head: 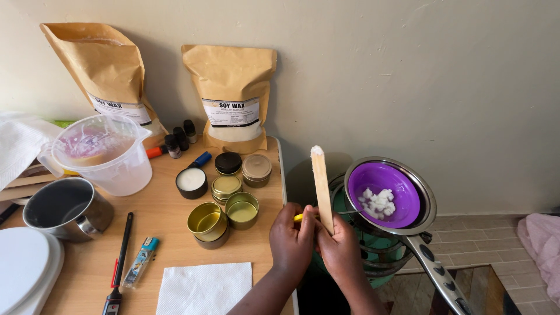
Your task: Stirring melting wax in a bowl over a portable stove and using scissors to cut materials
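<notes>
My right hand (338,248) grips a flat wooden stick (321,185) held upright, with white wax on its top end. My left hand (290,238) presses against the right hand at the stick's lower end, and a small yellow thing (298,217) shows between the fingers. Both hands hover at the table's right edge, just left of a metal pan (429,201). Inside the pan sits a purple bowl (399,182) holding white wax flakes (377,201).
The wooden table (157,224) carries several round gold and black tins (224,204), a plastic measuring jug (105,153), a steel cup (65,209), a thermometer (119,259), a lighter (140,262), a paper napkin (204,288), small dark bottles (179,139) and two brown paper bags (230,96) against the wall.
</notes>
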